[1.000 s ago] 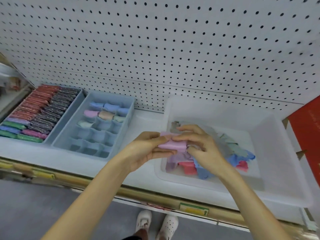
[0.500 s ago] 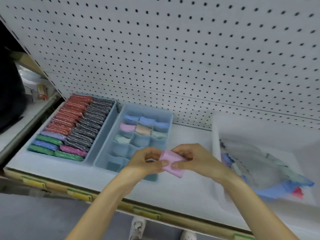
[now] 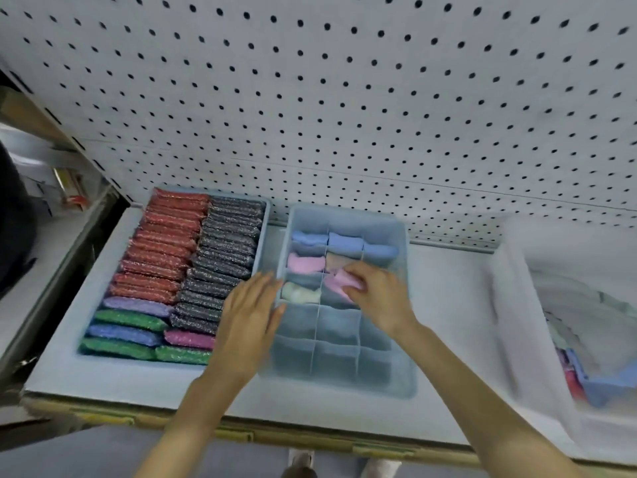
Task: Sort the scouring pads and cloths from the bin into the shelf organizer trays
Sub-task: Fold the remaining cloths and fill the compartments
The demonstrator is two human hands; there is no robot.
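Note:
My right hand [image 3: 377, 296] holds a folded pink cloth [image 3: 339, 283] down in a middle cell of the blue divided organizer tray [image 3: 401, 381]. Rolled blue, pink, tan and pale green cloths fill the cells behind and beside it. My left hand [image 3: 250, 317] lies flat and open against the tray's left wall, holding nothing. To the left, a second blue tray [image 3: 263, 219] is packed with red, dark grey, purple, green, blue and pink scouring pads [image 3: 165, 250]. The clear bin [image 3: 510, 305] at the right holds loose cloths [image 3: 599, 384].
A white pegboard wall [image 3: 344, 98] rises behind the shelf. The shelf's front edge carries a yellow price rail [image 3: 241, 434]. A neighbouring shelf with packaged goods [image 3: 69, 191] lies at the far left. The front cells of the organizer tray hold nothing.
Both hands carried the pink cloth left from the bin to the organizer tray. My left hand let go of it and moved to the tray's side, while the right lowered it into a cell.

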